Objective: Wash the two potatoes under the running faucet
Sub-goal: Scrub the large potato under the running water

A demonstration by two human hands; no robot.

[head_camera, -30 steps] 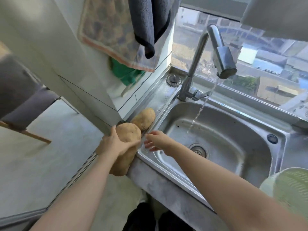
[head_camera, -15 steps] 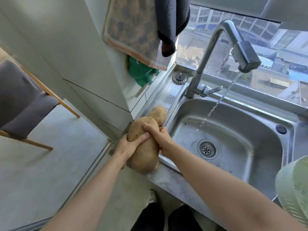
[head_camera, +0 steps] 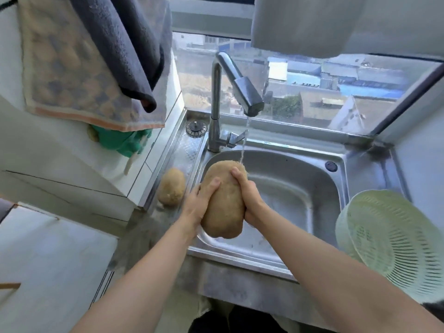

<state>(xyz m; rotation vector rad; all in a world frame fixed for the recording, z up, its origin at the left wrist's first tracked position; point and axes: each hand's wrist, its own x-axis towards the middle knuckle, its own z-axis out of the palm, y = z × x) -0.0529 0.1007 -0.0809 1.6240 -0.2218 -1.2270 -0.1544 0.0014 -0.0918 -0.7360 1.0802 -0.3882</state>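
shiny steel sink (head_camera: 319,164), rough matt potato (head_camera: 223,203)

No text, label, brand, number or sign can be read. The faucet (head_camera: 240,85), the sink (head_camera: 300,164) and the towels (head_camera: 72,68) show no legible marking. The buildings (head_camera: 336,78) outside the window are too blurred and small for any sign to be made out.

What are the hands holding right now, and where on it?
The big potato, gripped at its middle: left hand on its left side, right hand on its right.
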